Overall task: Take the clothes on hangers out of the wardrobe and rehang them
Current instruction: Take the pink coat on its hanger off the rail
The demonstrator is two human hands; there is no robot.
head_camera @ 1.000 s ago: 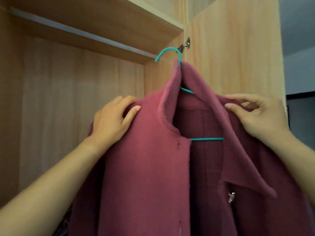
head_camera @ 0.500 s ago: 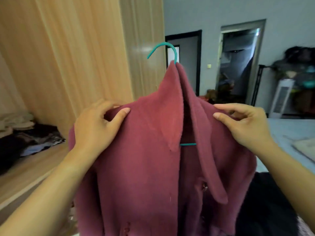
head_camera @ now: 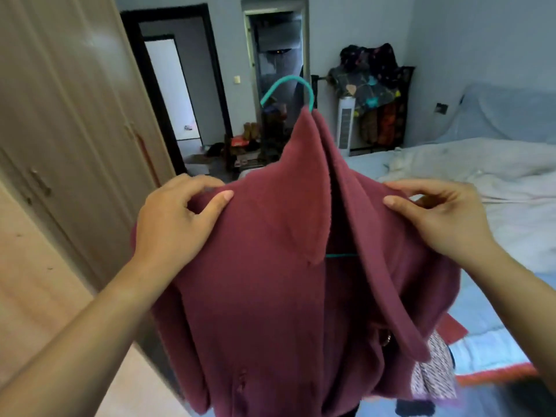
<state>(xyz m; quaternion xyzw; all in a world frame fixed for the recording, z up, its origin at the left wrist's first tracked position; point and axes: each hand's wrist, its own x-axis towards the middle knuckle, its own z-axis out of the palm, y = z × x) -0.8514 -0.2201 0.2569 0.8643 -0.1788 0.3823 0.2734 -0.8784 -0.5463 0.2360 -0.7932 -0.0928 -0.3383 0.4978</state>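
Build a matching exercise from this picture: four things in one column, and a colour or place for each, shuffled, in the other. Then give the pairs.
Column one:
1. coat
2. hanger
3. wardrobe door
4. bed

Column two:
A. at the left of the view
B. teal
C. at the right of the view
D. dark red

Pairs: 1-D, 2-B, 3-A, 4-C
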